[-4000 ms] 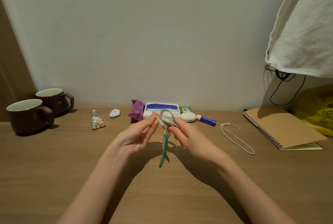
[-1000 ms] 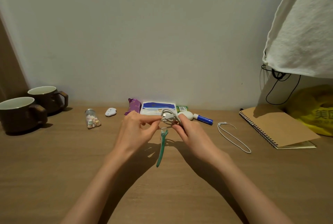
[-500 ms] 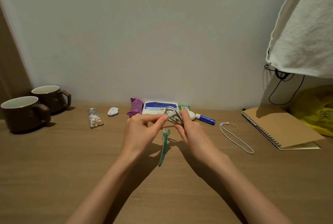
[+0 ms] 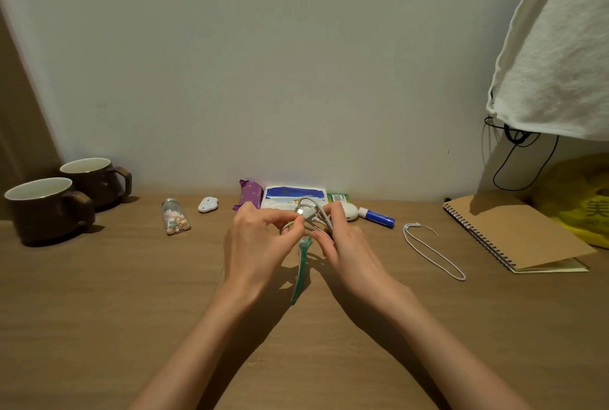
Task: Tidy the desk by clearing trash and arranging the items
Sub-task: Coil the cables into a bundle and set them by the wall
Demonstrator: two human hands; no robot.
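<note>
a wooden desk [image 4: 99, 310] stands against a plain pale wall [image 4: 263, 63]; above the middle of the desk, toward its back edge, a white cable [image 4: 309, 210] is held in a loose coil between two hands; the left hand [image 4: 260, 244] pinches the cable's plug end between thumb and forefinger, the other fingers curled in; the right hand [image 4: 349, 251] has its fingers curled round the loops of the coil, thumb closed against them; a green hair clip [image 4: 301, 271] hangs slanting down from between the fingertips of both hands, and whether its lower tip touches the desk cannot be told; just behind the hands, along the back edge, lie a purple packet [image 4: 247, 197], a blue-and-white pack [image 4: 293, 194], a small green item [image 4: 339, 197], a white oval case [image 4: 351, 211] and a blue tube [image 4: 379, 217]; left of these are a small white object [image 4: 207, 204] and a little glass bottle [image 4: 174, 220] of pastel pieces; at the back left corner two brown mugs [image 4: 43, 208] stand side by side, handles to the right; right of the hands a white cord loop [image 4: 431, 251] lies flat; beyond it, near the right edge, a spiral notebook [image 4: 517, 235] with a brown cover, and a yellow bag [image 4: 580, 198] behind it; a white cloth [image 4: 560, 47] hangs above that corner, with a black cord [image 4: 517, 162] dangling below it.
</note>
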